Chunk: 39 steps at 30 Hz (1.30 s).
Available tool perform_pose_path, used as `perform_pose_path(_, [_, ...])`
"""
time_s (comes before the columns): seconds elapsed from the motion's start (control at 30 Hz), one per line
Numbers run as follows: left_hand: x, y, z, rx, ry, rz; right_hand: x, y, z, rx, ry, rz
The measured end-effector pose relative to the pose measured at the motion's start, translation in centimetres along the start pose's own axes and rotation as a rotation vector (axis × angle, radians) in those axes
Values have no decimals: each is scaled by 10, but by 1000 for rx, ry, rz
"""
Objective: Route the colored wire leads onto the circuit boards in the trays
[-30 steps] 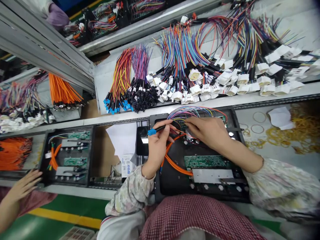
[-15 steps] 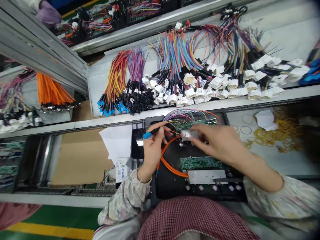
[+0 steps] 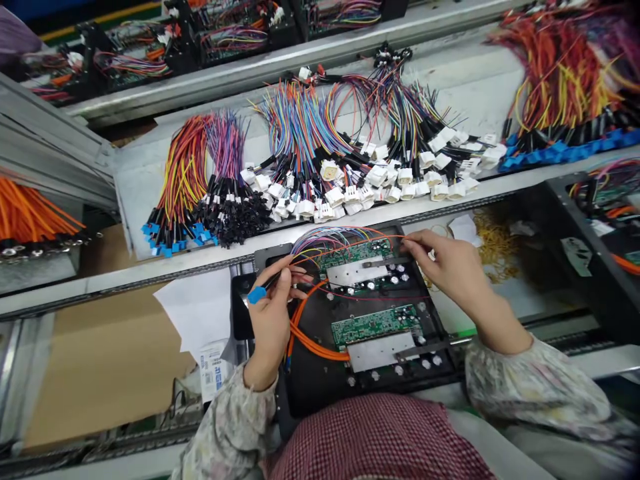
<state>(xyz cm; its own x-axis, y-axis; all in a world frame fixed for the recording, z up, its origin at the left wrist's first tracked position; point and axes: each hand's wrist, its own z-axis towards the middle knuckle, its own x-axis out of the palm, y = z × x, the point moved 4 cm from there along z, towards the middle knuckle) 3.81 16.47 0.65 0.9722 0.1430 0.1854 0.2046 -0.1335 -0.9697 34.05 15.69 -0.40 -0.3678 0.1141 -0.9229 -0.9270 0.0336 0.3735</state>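
My left hand [image 3: 273, 323] is closed on a wire harness, and its blue connector [image 3: 257, 295] sticks out beside the thumb. Across the upper green circuit board [image 3: 365, 252] runs a thin orange wire [image 3: 345, 249] from this harness. My right hand [image 3: 453, 273] pinches the far end of that wire, past the board's right end. A dark red wire [image 3: 380, 298] hangs loose below. Both the upper board and a lower circuit board [image 3: 375, 325] lie in a black case [image 3: 310, 387]. Thick orange cables [image 3: 313, 341] curve between them, and multicoloured wires [image 3: 325, 239] arch along the case's top.
Bundled harnesses with white connectors [image 3: 350, 193] and blue connectors [image 3: 565, 150] lie on the shelf behind. Cardboard [image 3: 110, 360], white paper [image 3: 200, 313] and a phone-like black object [image 3: 241, 307] are at left. Yellow rubber bands [image 3: 493, 247] lie at right, near another black case [image 3: 575, 220].
My right hand has moved right from above the upper board, drawing the orange wire out straight. My left hand still holds the harness. The view has shifted right.
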Motion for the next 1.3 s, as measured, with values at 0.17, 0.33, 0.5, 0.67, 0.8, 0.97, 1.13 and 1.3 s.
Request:
perform_pose_path(0.17, [0,0,1,-4,0,-26,0,3,3,13,62,120])
perform_pose_path(0.33, [0,0,1,1,-7,-21,-3,5,5,20,67,174])
perform_pose_path(0.5, [0,0,1,4,-14,-18,-2,4,6,-1,51,190])
perform_pose_path(0.67, [-1,1,2,2,-8,3,-3,3,7,2,63,208])
perform_pose_path(0.8, [-1,2,2,9,-2,-1,-3,3,7,-6,74,234])
perform_pose_path(0.97, [-2,3,1,9,-2,-11,1,1,7,-31,85,190])
perform_pose_path(1.13, [-1,1,1,19,-7,-8,-15,7,-3,-106,-38,87])
perform_pose_path(1.3, [-2,2,1,35,3,36,-19,23,-20,-359,12,54])
